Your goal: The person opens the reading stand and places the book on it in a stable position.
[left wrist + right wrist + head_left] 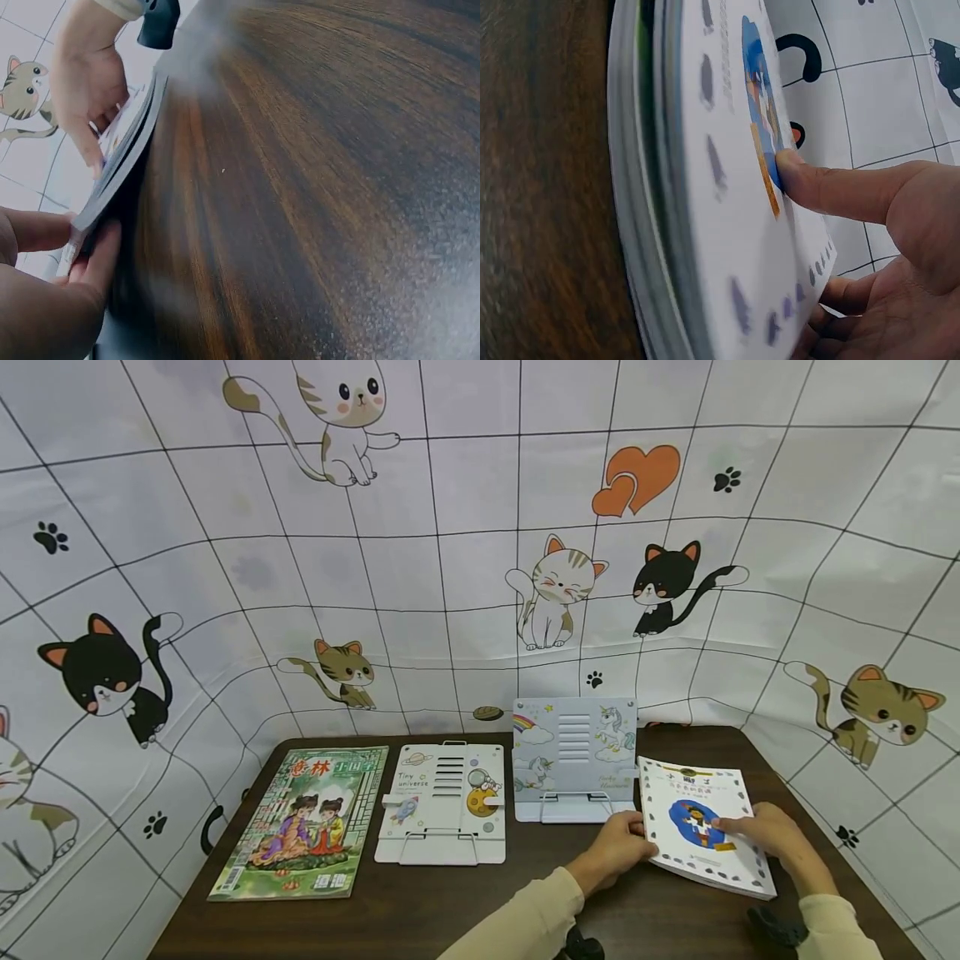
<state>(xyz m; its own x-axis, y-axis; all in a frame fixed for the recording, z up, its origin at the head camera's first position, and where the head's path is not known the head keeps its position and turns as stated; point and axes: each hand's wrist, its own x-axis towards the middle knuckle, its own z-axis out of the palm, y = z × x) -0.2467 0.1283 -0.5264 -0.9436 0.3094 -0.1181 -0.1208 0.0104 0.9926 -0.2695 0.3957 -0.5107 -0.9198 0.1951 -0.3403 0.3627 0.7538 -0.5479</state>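
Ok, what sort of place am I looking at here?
Likely a reading or study corner, perhaps staged: a white-covered book, a magazine and what look like two book stands at a dark table, with a wrinkled cat-print sheet behind.

A person's two arms are slanting in from the near edge, both toward the right side of the scene. The left sleeve (525,917), cream-coloured, is leading far and right to a bare wrist (587,870). The left grip (615,850) is pinching, one digit (37,229) pressing from above and others supporting below. The right sleeve (836,927), also cream, is lying at the near right. The right grip (768,833) is pointing left, its thumb (840,187) lying nearly straight on top, other fingers (847,295) curling underneath.
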